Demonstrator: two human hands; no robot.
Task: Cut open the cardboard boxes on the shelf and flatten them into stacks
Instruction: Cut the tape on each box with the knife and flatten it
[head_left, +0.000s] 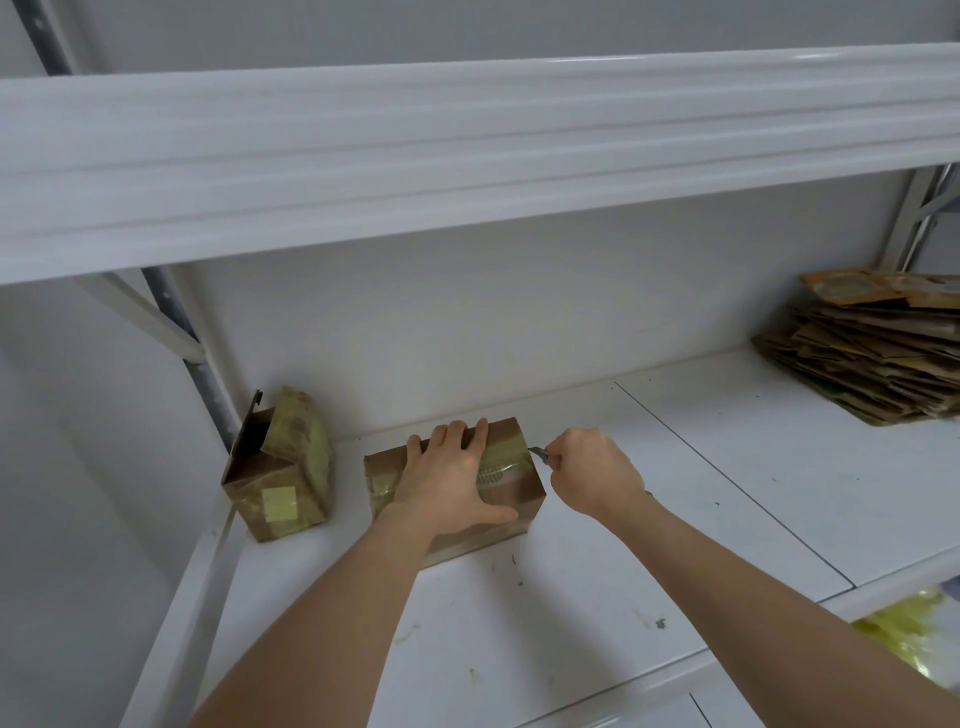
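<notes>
Nearest to us on the white shelf we see the taped cardboard box, sealed, so we cannot tell what it holds. Its long axis runs from near left to far right, slightly angled to the shelf's front edge. Our left hand lies flat on its top, fingers spread and hooked over the far edge, thumb along the near side. Our right hand is clenched round a small cutter, whose blade points left and meets the box's right end at the tape. Just left stands an opened cardboard box, flaps up, its inside mostly hidden. Far right, well apart, a stack of flattened cardboard rests on the shelf.
</notes>
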